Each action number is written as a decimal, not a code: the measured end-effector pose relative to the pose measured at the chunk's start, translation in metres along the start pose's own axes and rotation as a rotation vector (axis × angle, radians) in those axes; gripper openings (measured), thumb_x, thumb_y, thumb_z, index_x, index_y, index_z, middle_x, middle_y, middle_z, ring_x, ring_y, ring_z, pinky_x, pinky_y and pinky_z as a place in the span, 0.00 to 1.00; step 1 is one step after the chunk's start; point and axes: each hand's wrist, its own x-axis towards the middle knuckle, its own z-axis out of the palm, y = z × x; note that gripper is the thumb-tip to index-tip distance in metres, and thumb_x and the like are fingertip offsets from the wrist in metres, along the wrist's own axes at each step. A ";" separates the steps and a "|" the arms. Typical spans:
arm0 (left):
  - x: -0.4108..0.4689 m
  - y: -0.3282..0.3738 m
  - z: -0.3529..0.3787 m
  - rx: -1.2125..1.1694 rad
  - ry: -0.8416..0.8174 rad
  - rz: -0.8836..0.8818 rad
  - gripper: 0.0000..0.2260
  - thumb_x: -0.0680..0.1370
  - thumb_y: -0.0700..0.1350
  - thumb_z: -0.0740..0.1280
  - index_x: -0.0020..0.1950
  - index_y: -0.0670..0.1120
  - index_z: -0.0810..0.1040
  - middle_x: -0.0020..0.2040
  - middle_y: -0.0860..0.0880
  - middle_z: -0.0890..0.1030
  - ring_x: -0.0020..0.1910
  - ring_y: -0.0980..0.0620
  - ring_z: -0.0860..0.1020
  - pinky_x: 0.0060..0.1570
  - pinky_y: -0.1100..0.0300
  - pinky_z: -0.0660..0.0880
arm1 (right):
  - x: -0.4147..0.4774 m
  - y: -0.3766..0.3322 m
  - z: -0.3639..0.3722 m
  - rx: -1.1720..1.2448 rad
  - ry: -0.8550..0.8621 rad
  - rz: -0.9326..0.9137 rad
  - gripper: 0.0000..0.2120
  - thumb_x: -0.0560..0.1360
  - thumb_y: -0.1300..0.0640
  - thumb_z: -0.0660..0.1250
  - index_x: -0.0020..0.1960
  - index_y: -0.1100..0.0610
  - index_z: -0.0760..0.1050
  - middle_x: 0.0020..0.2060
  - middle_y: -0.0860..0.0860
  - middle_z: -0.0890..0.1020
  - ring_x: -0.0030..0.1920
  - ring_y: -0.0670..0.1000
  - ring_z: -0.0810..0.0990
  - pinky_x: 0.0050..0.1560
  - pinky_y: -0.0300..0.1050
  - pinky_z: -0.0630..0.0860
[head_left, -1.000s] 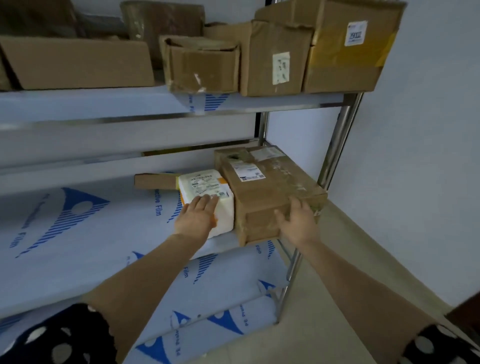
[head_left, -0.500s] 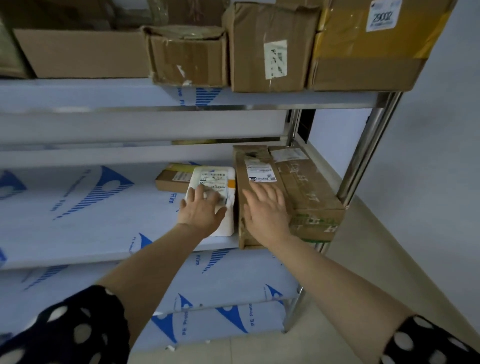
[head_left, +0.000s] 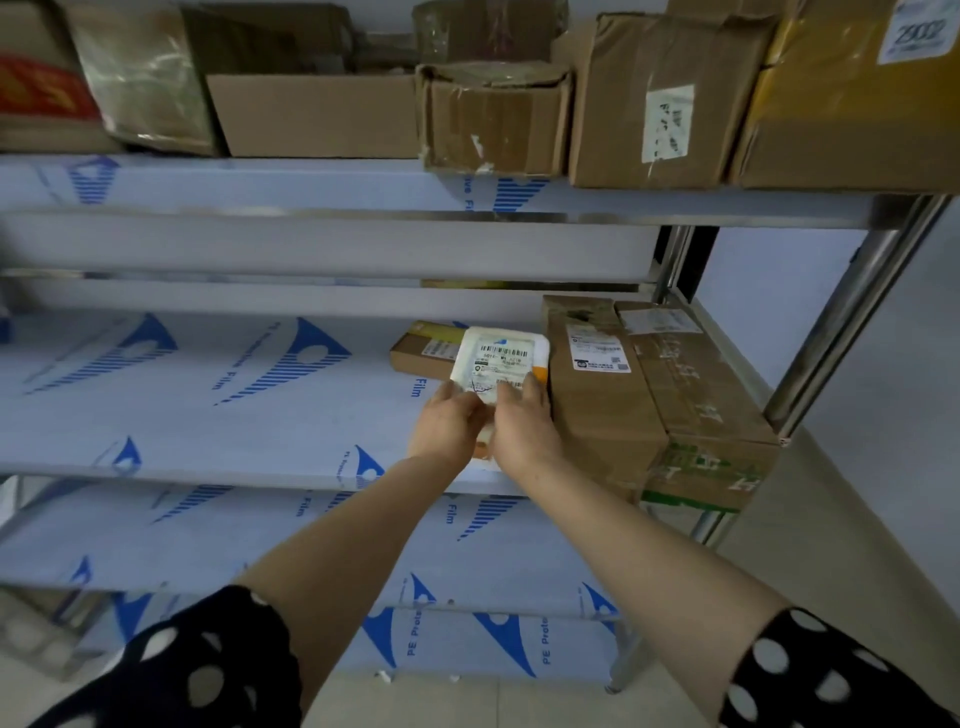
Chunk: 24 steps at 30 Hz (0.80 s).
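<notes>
The left hand (head_left: 445, 422) and right hand (head_left: 525, 423) both clasp the white parcel (head_left: 500, 357) by its near end, its length running away from them across the shelf (head_left: 208, 415).

White parcel (head_left: 501, 358): small flat packet in white wrap with rounded corners and an orange patch at its right edge. A printed label with a barcode faces up and covers most of the top. It lies lengthwise, far end pointing away, just left of the big brown carton (head_left: 605, 415) on the same shelf (head_left: 260, 415). Its right edge is close against the carton's left wall; touching or not, cannot tell. The near half is hidden under the left grip (head_left: 449, 421) and right grip (head_left: 522, 428). Both hold it with fingers over the top, the right grip on the carton side. Lifted or resting, cannot tell.
</notes>
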 end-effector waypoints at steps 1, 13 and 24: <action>0.003 -0.001 -0.001 0.001 -0.002 -0.016 0.11 0.80 0.45 0.63 0.52 0.40 0.81 0.57 0.43 0.73 0.55 0.42 0.74 0.46 0.61 0.67 | 0.001 0.000 -0.001 0.028 0.023 0.015 0.22 0.77 0.66 0.58 0.70 0.60 0.62 0.73 0.61 0.55 0.73 0.60 0.55 0.68 0.52 0.65; 0.016 -0.026 -0.028 -0.432 -0.005 -0.447 0.10 0.71 0.40 0.75 0.40 0.44 0.74 0.47 0.46 0.81 0.40 0.50 0.79 0.38 0.60 0.75 | 0.011 -0.001 0.000 0.273 0.138 0.156 0.23 0.76 0.65 0.62 0.70 0.59 0.63 0.62 0.59 0.71 0.64 0.60 0.69 0.63 0.50 0.69; -0.038 -0.101 -0.119 -0.726 0.307 -0.613 0.13 0.68 0.40 0.77 0.48 0.44 0.77 0.47 0.46 0.82 0.42 0.49 0.82 0.44 0.54 0.80 | 0.015 -0.113 0.054 0.718 -0.010 -0.028 0.18 0.76 0.60 0.66 0.64 0.58 0.68 0.59 0.56 0.77 0.57 0.58 0.77 0.57 0.56 0.76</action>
